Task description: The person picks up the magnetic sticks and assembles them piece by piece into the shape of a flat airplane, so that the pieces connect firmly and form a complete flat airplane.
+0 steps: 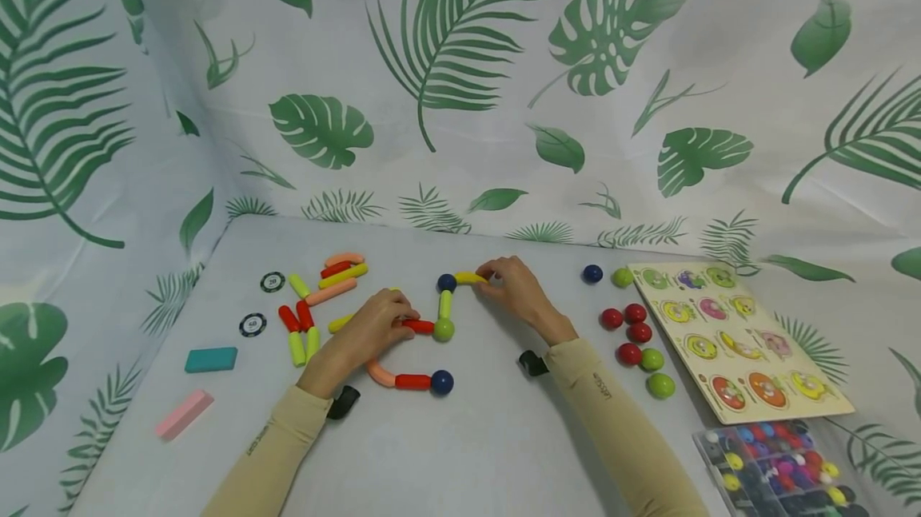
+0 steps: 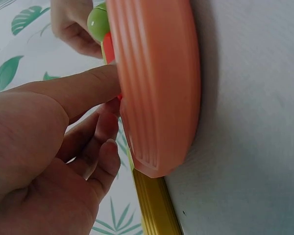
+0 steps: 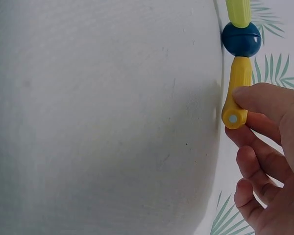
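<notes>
My right hand [image 1: 516, 289] pinches a yellow curved rod [image 3: 241, 73] between thumb and fingers. That rod's far end meets a dark blue ball [image 3: 241, 40], which joins a lime green rod [image 1: 445, 304]. Below it, a green ball [image 1: 444, 330] links the lime rod to a red rod [image 1: 420, 327]. Thumb and fingers of my left hand [image 1: 370, 333] hold the red rod, though its near end is hidden by them. Close to the left wrist camera lies an orange curved rod [image 2: 157, 88], joined in the head view to another red rod [image 1: 413, 382] and blue ball [image 1: 442, 383].
Several loose rods [image 1: 336, 291] lie to the left, near two chips [image 1: 253, 324], a teal block [image 1: 211, 359] and a pink block [image 1: 184, 415]. Right of my arm are red balls [image 1: 629, 354], green balls [image 1: 660, 385], a picture board [image 1: 748, 341] and a bead box [image 1: 777, 461].
</notes>
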Motion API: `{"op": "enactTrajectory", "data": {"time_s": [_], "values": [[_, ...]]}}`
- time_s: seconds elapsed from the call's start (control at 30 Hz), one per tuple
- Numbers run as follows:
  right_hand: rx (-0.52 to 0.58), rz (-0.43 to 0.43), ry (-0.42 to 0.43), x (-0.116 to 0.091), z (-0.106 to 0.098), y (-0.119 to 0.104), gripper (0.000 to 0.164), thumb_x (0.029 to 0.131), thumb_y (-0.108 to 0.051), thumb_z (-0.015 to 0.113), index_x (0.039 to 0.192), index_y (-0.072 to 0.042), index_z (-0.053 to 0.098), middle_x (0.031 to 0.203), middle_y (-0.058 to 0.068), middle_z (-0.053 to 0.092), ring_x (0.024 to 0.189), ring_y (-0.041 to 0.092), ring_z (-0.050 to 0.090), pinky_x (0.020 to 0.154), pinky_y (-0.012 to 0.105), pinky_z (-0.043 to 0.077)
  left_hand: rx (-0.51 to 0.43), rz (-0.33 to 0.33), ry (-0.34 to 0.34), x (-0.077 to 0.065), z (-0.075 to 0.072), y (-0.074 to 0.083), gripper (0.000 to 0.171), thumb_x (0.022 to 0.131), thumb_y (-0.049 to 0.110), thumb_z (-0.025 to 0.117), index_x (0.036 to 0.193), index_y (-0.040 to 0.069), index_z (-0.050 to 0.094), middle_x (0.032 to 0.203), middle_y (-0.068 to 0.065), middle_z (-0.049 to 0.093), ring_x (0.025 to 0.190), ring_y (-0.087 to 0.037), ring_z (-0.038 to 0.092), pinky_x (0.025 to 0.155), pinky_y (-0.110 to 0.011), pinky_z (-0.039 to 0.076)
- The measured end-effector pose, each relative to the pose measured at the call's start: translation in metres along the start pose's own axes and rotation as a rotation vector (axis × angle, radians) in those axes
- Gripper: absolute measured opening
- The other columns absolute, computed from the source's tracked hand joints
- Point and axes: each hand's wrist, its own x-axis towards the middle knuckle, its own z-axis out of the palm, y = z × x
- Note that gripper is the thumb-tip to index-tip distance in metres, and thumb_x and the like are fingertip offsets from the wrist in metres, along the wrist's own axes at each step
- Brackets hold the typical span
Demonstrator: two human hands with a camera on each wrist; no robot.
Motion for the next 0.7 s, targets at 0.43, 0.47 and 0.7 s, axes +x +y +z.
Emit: {"op": "enactTrajectory", "data": {"time_s": [0.43,0.47,0.7], "values": [[0.020,0.049,0.033,-0.015,-0.015,0.010,0.025,0.096,-0.022,0.070,0.117,-0.007,0.074,0.106,0.007,0.073,0.101,0.026,0.060,0.089,0.042,0.050,0.003,0.000,-0.004,-0.001,0.001,0.002,0.026,0.087,0.014,0.081,0.111,0.006,0.078,0.105,-0.005,0.066,0.099,-0.020,0.057,0.086,-0.035,0.052],[0.022,0.062,0.042,-0.018,-0.020,0.013,0.026,0.097,-0.022,0.070,0.117,-0.006,0.073,0.106,0.008,0.073,0.101,0.027,0.060,0.090,0.043,0.049,0.003,0.000,-0.005,-0.002,0.001,0.002,0.026,0.087,0.014,0.081,0.111,0.005,0.078,0.104,-0.005,0.066,0.099,-0.020,0.057,0.086,-0.035,0.052],[0.007,0.153,0.151,-0.036,-0.057,0.051,0.026,0.097,-0.019,0.068,0.118,-0.003,0.072,0.108,0.013,0.071,0.104,0.030,0.059,0.092,0.047,0.046,-0.005,0.017,0.011,-0.002,-0.001,0.004,0.026,0.086,0.014,0.081,0.110,0.004,0.078,0.103,-0.006,0.067,0.098,-0.021,0.058,0.086,-0.035,0.053]]}}
